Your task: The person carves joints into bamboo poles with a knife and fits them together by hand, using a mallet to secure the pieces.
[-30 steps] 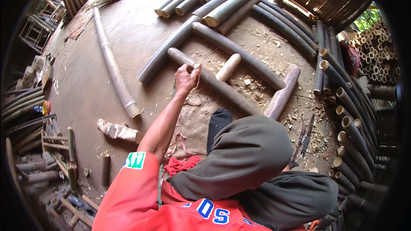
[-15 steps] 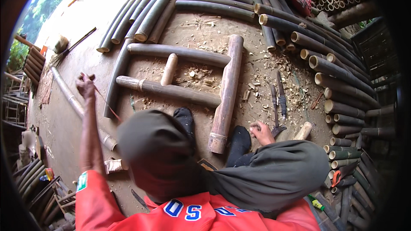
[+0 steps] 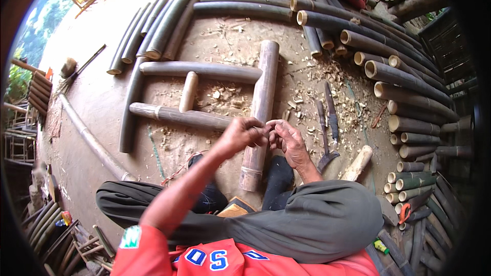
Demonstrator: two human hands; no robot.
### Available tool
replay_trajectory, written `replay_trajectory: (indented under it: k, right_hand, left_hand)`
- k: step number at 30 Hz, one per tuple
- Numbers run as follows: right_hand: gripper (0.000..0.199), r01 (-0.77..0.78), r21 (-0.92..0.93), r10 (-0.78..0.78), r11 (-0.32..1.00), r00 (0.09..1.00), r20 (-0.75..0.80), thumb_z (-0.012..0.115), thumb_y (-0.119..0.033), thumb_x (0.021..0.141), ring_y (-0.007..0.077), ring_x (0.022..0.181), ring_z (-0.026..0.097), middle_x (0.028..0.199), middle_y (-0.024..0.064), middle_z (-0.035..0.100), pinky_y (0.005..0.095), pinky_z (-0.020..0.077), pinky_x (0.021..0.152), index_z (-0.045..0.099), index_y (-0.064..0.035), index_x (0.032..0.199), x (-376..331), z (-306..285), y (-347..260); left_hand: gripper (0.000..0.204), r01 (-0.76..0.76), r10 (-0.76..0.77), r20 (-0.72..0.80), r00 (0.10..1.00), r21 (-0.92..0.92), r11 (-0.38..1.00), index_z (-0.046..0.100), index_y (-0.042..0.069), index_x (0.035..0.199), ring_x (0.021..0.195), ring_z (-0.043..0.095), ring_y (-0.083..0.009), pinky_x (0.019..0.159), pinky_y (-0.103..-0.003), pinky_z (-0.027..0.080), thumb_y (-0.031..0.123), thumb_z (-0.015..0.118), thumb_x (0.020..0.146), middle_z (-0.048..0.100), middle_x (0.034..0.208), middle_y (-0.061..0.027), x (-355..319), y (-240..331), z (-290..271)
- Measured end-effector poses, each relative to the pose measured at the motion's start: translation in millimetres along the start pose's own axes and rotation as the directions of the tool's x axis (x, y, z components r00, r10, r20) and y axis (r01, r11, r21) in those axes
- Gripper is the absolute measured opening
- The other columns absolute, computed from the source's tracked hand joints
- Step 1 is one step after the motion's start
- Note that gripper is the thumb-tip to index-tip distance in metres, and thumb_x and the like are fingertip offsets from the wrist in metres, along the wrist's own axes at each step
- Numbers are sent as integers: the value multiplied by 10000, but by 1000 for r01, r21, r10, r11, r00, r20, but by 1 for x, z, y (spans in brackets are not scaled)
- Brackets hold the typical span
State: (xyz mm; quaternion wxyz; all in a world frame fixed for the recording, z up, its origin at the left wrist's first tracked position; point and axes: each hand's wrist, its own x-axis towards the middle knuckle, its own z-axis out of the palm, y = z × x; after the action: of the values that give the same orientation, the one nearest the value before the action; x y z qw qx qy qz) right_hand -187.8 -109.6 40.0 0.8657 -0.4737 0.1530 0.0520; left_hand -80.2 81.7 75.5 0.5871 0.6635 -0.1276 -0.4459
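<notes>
My left hand [image 3: 244, 134] and my right hand [image 3: 290, 142] meet fingertip to fingertip just above my knees. Both pinch the same small spot, where a thin reddish cord [image 3: 176, 173] seems to end; the cord trails down to the left across the ground. Directly under the hands lies a thick upright bamboo pole [image 3: 263, 87]. It crosses two darker poles, one near [image 3: 176, 115] and one farther [image 3: 204, 70], in a ladder-like frame. A short pale bamboo piece [image 3: 188, 91] lies between the two crosspieces.
Two long-handled blades [image 3: 327, 122] lie on the wood chips right of the frame, with a short pale bamboo stub [image 3: 358, 162] beside them. Cut bamboo is stacked along the right [image 3: 409, 97] and the top left [image 3: 158, 25]. A long pale pole [image 3: 87, 138] lies at left.
My left hand has come down from its raised spot at the left and joined my right hand over the upright pole. My view has turned further right.
</notes>
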Motion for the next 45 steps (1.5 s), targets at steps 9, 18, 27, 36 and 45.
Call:
replay_trajectory:
  k: [9,18,27,36,45]
  right_hand:
    - [121,-118,-25,119,993,992,44,708,-75,989,64,651,635,828,27,700,222,536,582,696,-13,1092,9,-21,2]
    - [156,3,574,163,819,958,-238,676,-89,1029,200,851,768,920,83,768,430,664,846,741,-29,1157,64,-108,0]
    - [106,-51,610,187,790,969,-162,626,-92,1029,98,604,530,749,-18,548,280,514,604,656,-46,1119,84,-117,-7]
    - [187,-66,91,83,994,975,-208,657,-85,1026,242,903,788,1017,161,788,396,677,802,701,17,1176,115,-67,-6]
    - [88,185,-738,-352,649,933,-76,773,-125,930,103,656,659,782,11,732,276,541,621,786,-46,965,173,-63,30]
  left_hand:
    - [569,60,-78,-77,994,-216,975,503,5,1437,752,705,-158,688,-321,573,226,776,988,746,889,-106,-21,-18,39]
    - [560,242,135,-598,790,507,827,606,62,1366,730,656,-123,669,-303,538,19,775,834,666,821,-55,-118,-45,-36]
    - [115,42,-98,-656,748,-101,994,775,-12,967,606,591,-56,534,-249,460,103,779,956,672,713,7,-134,-82,-4]
    - [188,449,-509,-284,813,-253,857,743,-50,973,692,703,-156,635,-304,583,134,781,966,738,807,-92,-134,-151,21]
    - [241,486,-511,-215,832,-160,859,685,-83,1037,740,766,-190,692,-330,620,42,814,876,783,842,-152,-123,-160,43]
